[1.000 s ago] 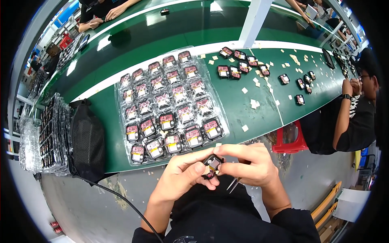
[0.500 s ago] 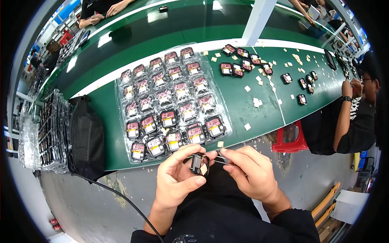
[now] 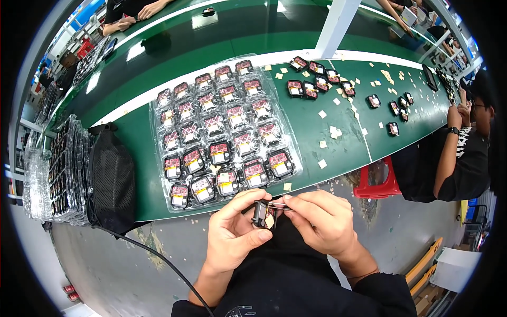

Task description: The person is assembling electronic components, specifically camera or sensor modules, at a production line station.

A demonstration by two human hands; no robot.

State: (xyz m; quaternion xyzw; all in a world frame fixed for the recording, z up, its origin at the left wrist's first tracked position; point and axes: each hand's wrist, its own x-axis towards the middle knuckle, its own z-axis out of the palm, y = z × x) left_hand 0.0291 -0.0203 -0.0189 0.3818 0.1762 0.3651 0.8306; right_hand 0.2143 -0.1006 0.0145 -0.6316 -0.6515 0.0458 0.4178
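Note:
My left hand is closed around a small black electronics housing, held tilted in front of my body. A pale diamond-shaped piece shows on the housing's right side. My right hand pinches a pair of thin metal tweezers, whose tips reach the housing's upper right part; whether they grip anything is too small to tell. Just beyond the hands, a clear plastic tray holds rows of similar black housings with red boards and white blocks. The front rows look uncovered, while clear plastic lies over the ones behind.
Several loose housings and scattered pale squares lie on the green bench. At left are a black mesh bag, a cable and stacked trays. A white post rises behind. A co-worker sits at right.
My right hand has shifted slightly left, bringing the tweezer tips up against the housing's upper part. The left hand stays nearly still, with the housing turned a little.

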